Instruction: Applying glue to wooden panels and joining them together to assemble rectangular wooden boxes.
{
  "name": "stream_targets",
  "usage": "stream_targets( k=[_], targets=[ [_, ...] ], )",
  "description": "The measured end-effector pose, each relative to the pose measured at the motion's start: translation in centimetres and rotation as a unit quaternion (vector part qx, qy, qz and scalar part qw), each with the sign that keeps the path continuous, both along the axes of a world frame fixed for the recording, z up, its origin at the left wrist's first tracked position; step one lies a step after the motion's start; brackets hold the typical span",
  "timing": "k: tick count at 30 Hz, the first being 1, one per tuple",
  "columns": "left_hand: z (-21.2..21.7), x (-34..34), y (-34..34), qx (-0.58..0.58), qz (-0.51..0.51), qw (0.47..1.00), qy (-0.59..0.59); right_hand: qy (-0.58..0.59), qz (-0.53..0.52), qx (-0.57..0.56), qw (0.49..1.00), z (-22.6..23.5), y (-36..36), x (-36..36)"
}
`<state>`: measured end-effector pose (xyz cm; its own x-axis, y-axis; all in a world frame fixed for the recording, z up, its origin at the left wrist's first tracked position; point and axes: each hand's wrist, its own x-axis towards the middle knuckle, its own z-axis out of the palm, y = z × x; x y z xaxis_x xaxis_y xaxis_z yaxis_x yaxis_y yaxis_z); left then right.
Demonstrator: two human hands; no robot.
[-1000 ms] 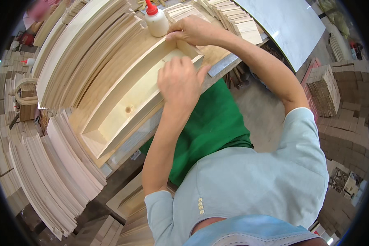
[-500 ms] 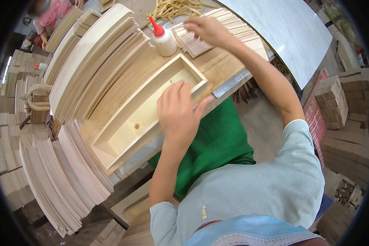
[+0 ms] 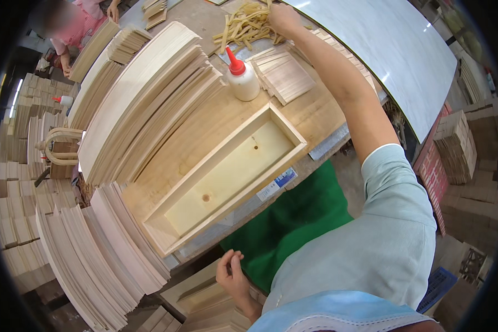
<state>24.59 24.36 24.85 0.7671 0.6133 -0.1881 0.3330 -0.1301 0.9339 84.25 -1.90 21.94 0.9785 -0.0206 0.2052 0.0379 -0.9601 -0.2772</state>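
Both hands have just left the open wooden box (image 3: 232,177). The left hand (image 3: 233,276), over the box's near wall a moment ago, is now off the bench (image 3: 196,149), below its near edge in front of the green cloth (image 3: 293,221); its grip is released, fingers loosely curled with nothing seen in them. The right hand (image 3: 285,23) has gone from above the thin wooden panels (image 3: 288,74) to the heap of wood strips (image 3: 240,25) toward the far edge; I cannot tell whether its grip is clenched on a strip.

The box lies along the bench's near edge, its left end close to the near left corner, 2 dark knots showing in its floor. The red-tipped bottle (image 3: 243,83) stands upright beyond it. My judgement: with the box unheld, attention has shifted to the strips.
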Motion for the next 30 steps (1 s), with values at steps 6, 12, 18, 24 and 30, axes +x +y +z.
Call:
stream_targets(
  k=[6,12,18,24,30],
  targets=[
    [-1.8,-0.6,0.8,0.002,0.013,0.999,0.038,-0.074,0.0,-0.021,0.997,-1.2,-0.3,0.9],
    [-2.0,0.7,1.0,0.022,-0.015,0.999,0.026,-0.167,-0.055,0.084,0.981,-1.3,-4.1,6.5],
    [-0.6,0.8,1.0,0.07,-0.059,0.996,0.021,-0.076,0.182,0.233,0.952,6.7,-3.1,0.4],
    [4.4,5.9,-1.8,0.104,-0.277,0.944,-0.147,0.048,0.123,0.105,0.986,18.0,-2.5,-16.6],
    [10.7,11.8,-5.8,0.277,-0.28,0.849,-0.351,0.318,0.393,0.216,0.835,20.0,0.8,-32.1]
  ],
)
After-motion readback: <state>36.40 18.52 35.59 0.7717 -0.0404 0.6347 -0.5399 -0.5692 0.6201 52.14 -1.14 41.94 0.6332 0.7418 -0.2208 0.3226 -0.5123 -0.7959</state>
